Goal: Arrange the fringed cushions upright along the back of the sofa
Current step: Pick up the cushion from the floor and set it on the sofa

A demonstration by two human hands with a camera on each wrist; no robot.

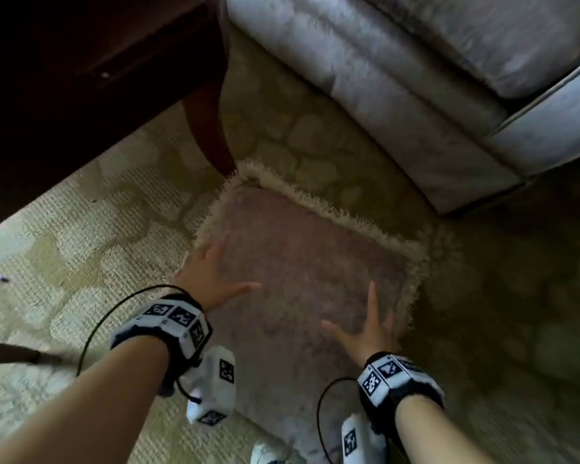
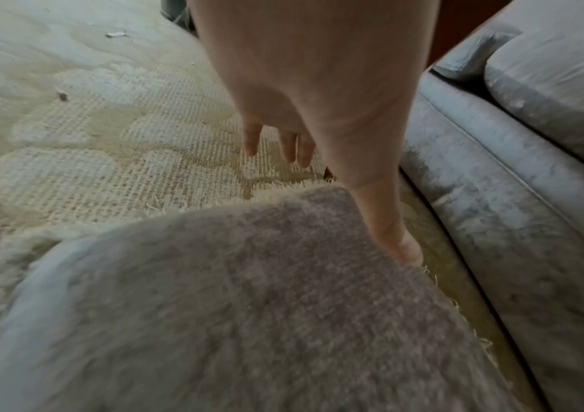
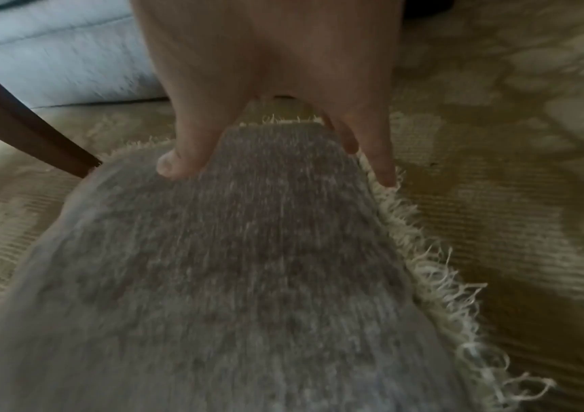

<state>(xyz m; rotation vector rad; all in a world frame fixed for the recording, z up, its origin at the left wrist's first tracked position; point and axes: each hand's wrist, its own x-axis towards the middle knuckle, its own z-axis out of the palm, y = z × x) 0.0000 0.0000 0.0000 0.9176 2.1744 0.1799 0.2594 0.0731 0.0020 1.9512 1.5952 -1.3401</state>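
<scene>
One fringed cushion (image 1: 302,272) lies flat on the patterned carpet (image 1: 81,229), face up, greyish-mauve with a cream fringe round its edges. It sits just in front of the grey sofa (image 1: 399,95), apart from the sofa's base, with a strip of carpet between them. Its far left corner lies just beside the dark wooden table leg (image 1: 208,128).

The left hand (image 1: 211,276) is over the cushion's left side, fingers spread and straight, thumb pointing right across the fabric. In the left wrist view the left hand (image 2: 318,97) has its thumb against the cushion (image 2: 248,306), while the fingers (image 2: 250,139) extend past the fringe above the carpet (image 2: 107,139). Nothing is grasped.

The right hand (image 1: 365,329) is over the cushion's near right area, fingers spread and straight. In the right wrist view the right hand (image 3: 266,55) has its thumb on the cushion (image 3: 230,264) and its fingers (image 3: 382,167) reaching down at the right-hand fringe. No fabric is gathered in it; the grip is released. Whether the fingertips touch the fringe cannot be told.

Both wrists carry marker-covered camera bands (image 1: 168,319) with black cables. The sofa (image 2: 512,195) seat is visible to the right in the left wrist view.
</scene>
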